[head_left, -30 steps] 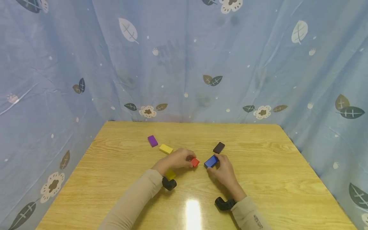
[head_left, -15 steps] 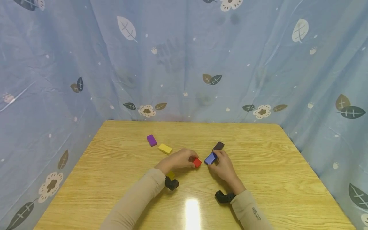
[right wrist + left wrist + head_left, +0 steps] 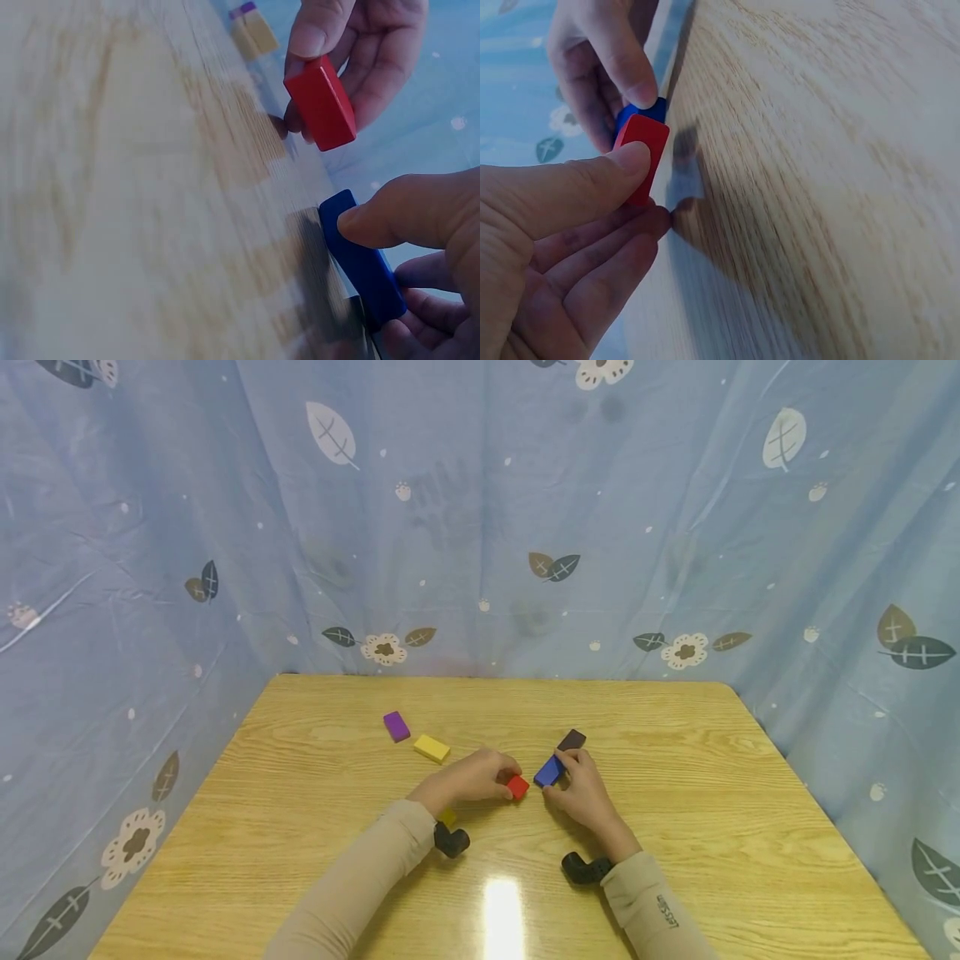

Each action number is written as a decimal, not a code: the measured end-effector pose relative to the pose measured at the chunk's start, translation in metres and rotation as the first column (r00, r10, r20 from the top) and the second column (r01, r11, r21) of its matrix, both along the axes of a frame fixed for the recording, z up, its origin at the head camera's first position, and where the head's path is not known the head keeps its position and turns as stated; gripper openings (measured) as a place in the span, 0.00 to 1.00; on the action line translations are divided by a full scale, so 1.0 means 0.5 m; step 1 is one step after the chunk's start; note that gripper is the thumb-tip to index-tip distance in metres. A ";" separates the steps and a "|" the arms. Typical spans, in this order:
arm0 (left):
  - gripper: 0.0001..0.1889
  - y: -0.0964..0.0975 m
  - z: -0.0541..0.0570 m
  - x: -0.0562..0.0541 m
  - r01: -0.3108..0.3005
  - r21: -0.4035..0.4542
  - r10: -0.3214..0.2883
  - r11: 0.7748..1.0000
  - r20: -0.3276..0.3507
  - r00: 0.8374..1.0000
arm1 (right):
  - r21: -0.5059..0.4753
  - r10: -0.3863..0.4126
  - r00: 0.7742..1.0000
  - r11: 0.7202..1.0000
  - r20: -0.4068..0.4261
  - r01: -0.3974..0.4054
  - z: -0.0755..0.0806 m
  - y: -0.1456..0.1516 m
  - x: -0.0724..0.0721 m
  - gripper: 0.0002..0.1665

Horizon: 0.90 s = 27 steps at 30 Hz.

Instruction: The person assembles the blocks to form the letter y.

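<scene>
My left hand [image 3: 476, 778] pinches a red block [image 3: 517, 787] between thumb and fingers. In the right wrist view that red block [image 3: 322, 105] is tilted, held just off the table's surface. To its right, my right hand [image 3: 588, 793] grips a blue block [image 3: 550, 772], thumb on its near end and fingers at the far end. The right wrist view shows the thumb pressed on the blue block [image 3: 360, 259]. A small gap separates red from blue in the head view. Right behind the blue block lies a black block [image 3: 573, 739], partly covered by my right fingers.
A purple block [image 3: 397, 727] and a yellow block [image 3: 432, 749] lie at the back left of the wooden table [image 3: 675, 743]. Another yellow block [image 3: 447, 817] is mostly hidden under my left wrist. A blue patterned curtain [image 3: 465, 527] hangs behind the table.
My left hand has moved slightly right with the red block, toward the blue one. My right hand has turned the blue block and shifted it a little back, up to the black block.
</scene>
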<state>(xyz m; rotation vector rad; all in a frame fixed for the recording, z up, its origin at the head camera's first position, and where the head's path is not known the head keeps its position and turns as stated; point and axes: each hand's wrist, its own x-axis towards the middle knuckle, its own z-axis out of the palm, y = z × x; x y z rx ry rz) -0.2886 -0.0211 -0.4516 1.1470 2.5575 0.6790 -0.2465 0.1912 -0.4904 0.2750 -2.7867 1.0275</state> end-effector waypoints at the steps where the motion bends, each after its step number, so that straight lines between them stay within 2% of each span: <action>1: 0.16 0.001 0.001 0.001 0.002 -0.004 -0.002 1.000 -0.002 1.000 | -0.002 0.001 1.000 1.000 0.003 -0.001 0.000 0.000 0.000 0.41; 14: 0.16 0.012 -0.009 -0.004 0.031 -0.069 -0.039 0.997 -0.119 0.992 | -0.047 -0.027 1.000 0.999 -0.015 0.026 -0.007 0.002 0.003 0.41; 22: 0.16 0.012 -0.010 -0.004 0.039 -0.059 -0.046 0.997 -0.126 0.991 | -0.064 -0.046 0.999 0.997 -0.026 0.045 -0.015 0.004 0.003 0.40; 27: 0.15 0.014 -0.011 -0.005 0.042 -0.058 -0.049 0.997 -0.128 0.991 | -0.078 -0.051 0.996 0.996 -0.078 0.045 -0.017 0.006 0.005 0.39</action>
